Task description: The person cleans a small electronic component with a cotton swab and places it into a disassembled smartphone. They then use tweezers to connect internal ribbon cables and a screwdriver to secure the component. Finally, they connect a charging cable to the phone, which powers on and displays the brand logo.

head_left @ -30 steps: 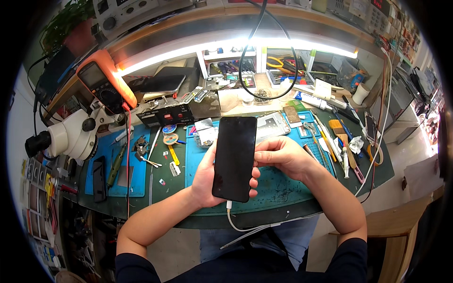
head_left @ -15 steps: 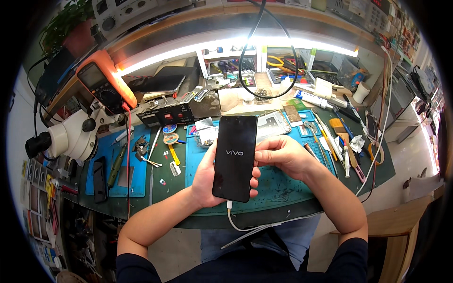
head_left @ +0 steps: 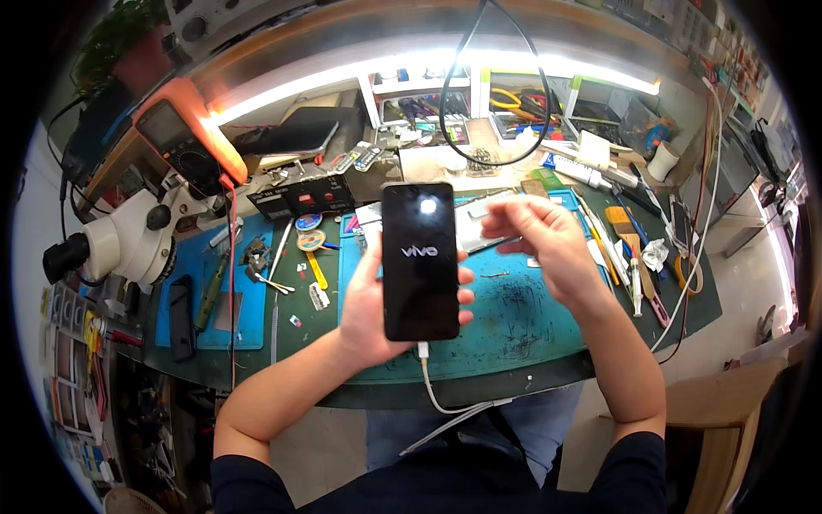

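A black smartphone (head_left: 419,291) stands upright over the mat, its dark screen showing a small pale logo and a bright light reflection. My left hand (head_left: 370,308) is wrapped round it from behind, with fingertips showing along the right edge. From the phone's bottom end runs a white charging cable (head_left: 435,390). To the right of the phone, and apart from it, my right hand (head_left: 552,248) is raised with fingers loosely bent and spread, nothing visible in them. Behind that hand lies a silvery phone part (head_left: 469,224), partly covered.
A blue work mat (head_left: 514,330) covers the bench middle. At left stand an orange multimeter (head_left: 190,141) and a white microscope (head_left: 128,236). Brushes (head_left: 622,224), pens and a syringe (head_left: 636,287) lie at right. A black cable loop (head_left: 443,107) hangs at the back.
My right hand has come off the phone's right edge and moved up and right. The phone, still in my left hand, sits slightly higher, and a light reflection now shows on its screen.
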Tool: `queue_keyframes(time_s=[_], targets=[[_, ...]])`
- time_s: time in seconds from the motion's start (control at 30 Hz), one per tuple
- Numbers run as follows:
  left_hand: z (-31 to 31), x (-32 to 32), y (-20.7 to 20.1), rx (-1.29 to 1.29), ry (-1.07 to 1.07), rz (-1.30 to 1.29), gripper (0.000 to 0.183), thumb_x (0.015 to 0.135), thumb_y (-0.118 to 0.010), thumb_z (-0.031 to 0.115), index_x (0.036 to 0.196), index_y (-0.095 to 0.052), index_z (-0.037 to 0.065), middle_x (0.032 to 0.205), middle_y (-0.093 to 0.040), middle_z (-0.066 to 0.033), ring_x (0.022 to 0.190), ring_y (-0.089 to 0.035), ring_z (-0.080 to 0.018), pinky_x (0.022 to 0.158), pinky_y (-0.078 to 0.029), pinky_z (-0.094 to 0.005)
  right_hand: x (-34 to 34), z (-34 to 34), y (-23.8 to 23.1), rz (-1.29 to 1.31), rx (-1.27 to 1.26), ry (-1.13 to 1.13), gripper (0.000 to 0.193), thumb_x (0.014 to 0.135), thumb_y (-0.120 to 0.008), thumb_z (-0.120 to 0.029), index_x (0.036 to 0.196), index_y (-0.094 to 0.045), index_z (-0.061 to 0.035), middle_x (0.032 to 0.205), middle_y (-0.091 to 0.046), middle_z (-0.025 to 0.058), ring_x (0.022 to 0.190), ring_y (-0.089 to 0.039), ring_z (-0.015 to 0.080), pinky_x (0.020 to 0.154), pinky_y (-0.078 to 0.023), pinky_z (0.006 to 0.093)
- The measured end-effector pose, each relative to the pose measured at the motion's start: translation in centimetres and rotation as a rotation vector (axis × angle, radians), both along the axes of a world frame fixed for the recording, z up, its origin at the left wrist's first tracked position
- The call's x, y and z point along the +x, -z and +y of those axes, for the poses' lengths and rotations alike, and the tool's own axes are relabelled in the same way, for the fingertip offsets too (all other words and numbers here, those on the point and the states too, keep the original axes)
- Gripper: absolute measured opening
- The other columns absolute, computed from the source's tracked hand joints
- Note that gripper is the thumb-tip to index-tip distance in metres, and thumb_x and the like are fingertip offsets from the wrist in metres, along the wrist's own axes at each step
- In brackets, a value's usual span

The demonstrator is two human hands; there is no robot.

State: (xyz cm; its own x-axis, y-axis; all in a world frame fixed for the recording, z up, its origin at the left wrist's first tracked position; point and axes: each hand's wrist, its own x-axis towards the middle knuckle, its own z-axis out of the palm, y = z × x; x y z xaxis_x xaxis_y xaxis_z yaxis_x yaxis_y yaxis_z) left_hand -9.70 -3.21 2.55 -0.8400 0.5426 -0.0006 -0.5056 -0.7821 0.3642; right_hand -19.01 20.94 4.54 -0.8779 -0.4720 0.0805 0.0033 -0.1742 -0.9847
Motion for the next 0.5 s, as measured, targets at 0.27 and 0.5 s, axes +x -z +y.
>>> queue_keyframes(time_s=[0.27,0.5], targets=[[-1.2,-0.3,-2.2,-0.021,-0.17,-0.025,0.081,0.108,-0.032,0.068,0.15,-0.044,0.0,0.128,-0.059,-0.016,0.113,-0.06,-0.0284,0.101,-0.049,-0.0504,-0.1,1.7,-0.5,0.818,0.893,-0.052,0.015,0.087,-0.081,-0.015,0.097,-0.073,-0.0067,0.088,-0.071,0.0082,0.086,-0.069,0.0268,0.078,-0.054,0.0394],[-0.8,-0.2,-1.2,-0.028,-0.129,-0.052,0.082,0.107,-0.031,0.069,0.148,-0.048,0.0,0.127,-0.062,-0.0153,0.111,-0.064,-0.029,0.1,-0.051,-0.0508,0.6,1.2,1.3,0.878,0.992,-0.101,0.012,0.09,-0.077,-0.022,0.093,-0.072,-0.0111,0.098,-0.068,0.0099,0.1,-0.067,0.0323,0.088,-0.055,0.0429]])
